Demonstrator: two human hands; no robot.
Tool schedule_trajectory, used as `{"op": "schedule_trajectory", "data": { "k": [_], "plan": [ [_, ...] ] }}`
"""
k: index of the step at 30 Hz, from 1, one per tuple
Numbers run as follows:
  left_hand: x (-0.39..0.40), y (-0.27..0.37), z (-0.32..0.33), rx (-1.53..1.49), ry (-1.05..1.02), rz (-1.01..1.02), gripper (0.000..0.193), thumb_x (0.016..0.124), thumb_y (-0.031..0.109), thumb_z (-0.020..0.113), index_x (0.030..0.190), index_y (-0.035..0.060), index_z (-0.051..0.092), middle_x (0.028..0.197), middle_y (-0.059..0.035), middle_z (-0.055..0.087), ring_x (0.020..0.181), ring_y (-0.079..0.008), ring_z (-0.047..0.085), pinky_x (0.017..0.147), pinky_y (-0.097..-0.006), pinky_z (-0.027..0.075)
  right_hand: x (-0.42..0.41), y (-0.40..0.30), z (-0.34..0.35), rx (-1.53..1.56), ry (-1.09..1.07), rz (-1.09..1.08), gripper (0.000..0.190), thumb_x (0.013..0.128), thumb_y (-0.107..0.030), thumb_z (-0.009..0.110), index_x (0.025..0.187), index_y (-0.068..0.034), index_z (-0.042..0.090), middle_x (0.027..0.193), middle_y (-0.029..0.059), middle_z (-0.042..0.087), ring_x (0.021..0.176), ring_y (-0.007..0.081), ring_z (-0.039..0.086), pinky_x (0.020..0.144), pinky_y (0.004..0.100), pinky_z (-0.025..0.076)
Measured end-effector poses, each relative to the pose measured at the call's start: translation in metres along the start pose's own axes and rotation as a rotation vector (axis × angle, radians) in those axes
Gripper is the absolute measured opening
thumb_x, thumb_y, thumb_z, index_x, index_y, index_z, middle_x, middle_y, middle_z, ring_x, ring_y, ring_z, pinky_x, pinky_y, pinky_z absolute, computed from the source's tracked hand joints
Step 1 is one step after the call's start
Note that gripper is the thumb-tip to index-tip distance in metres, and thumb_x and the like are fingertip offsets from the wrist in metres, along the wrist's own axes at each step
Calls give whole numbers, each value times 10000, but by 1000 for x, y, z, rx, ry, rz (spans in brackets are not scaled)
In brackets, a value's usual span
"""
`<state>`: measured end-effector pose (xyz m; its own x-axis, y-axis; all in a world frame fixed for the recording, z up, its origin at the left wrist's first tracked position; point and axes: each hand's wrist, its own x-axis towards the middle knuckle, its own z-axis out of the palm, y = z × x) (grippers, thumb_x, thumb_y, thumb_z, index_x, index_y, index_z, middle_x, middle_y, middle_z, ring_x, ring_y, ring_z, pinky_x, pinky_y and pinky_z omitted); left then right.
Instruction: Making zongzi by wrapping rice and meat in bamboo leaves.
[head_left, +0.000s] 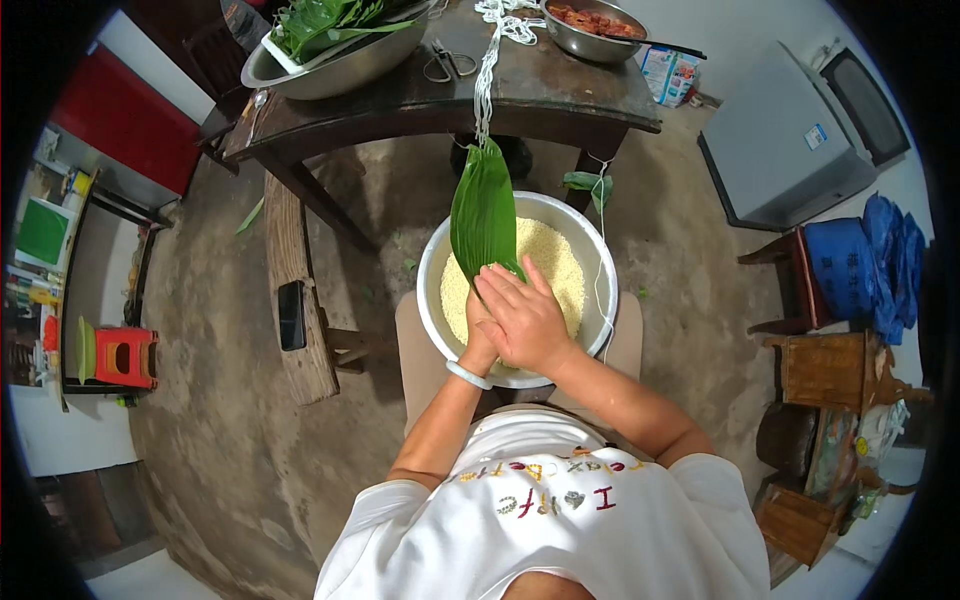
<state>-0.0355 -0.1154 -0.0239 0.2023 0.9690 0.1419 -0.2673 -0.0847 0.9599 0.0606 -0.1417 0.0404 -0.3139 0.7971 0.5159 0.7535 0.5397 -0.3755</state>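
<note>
A long green leaf (484, 210) stands up from between my hands, its broad blade pointing towards the table. My left hand (480, 330), below a pale bangle (469, 375), holds the leaf's lower end from the left and is partly covered. Across it lies my right hand (529, 319), fingers stretched and thumb over the left palm, pressing the leaf between the two. Both hands are above a metal basin (517, 199) of pale yellow grains (551, 247), which look like rice. What the folded leaf end contains is hidden.
Ahead, a dark wooden table (367, 105) carries a basin of leaves (330, 82), scissors (450, 64), white strings (487, 82) and a bowl of reddish meat-like pieces (592, 37). One string (600, 255) hangs over the grain basin. A phone (292, 315) lies on the wooden bench (285, 232) at left.
</note>
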Motion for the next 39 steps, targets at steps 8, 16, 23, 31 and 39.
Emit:
{"op": "schedule_trajectory", "data": {
  "k": [8,16,23,31,39],
  "plan": [
    [10,-5,-14,51,19,-48,708,718,79,810,1321,30,441,1222,-77,568,1136,-186,550,966,-336,455,28,-2,-16,271,6,230,381,954,-271,475,1227,-44,612,1271,170,605,1220,331,543,1137,579,176],
    [4,1,-22,131,128,-30,581,688,-7,825,1181,40,522,1067,-28,626,963,-141,605,857,-289,498,39,47,-19,1028,278,625,367,1053,-235,384,1132,2,653,1117,112,669,1066,190,604,974,325,439],
    [5,-2,-40,317,119,93,548,688,37,839,1133,32,519,1039,-43,624,940,-149,610,837,-294,503,-48,111,65,-126,-242,408,187,812,-161,635,946,-44,693,1103,216,635,1017,375,606,869,433,489],
    [7,9,-40,111,212,0,437,690,-8,827,1053,25,588,969,-30,635,882,-143,608,791,-287,508,-28,52,99,-153,-495,248,300,834,-295,678,981,-38,630,929,179,615,894,340,607,781,467,488],
    [9,3,-38,101,231,7,419,695,-1,829,1040,31,592,961,-22,630,868,-134,600,778,-281,501,-68,78,102,22,-464,155,245,872,-296,636,861,-53,613,801,98,623,743,284,634,663,407,514]
  ]
}}
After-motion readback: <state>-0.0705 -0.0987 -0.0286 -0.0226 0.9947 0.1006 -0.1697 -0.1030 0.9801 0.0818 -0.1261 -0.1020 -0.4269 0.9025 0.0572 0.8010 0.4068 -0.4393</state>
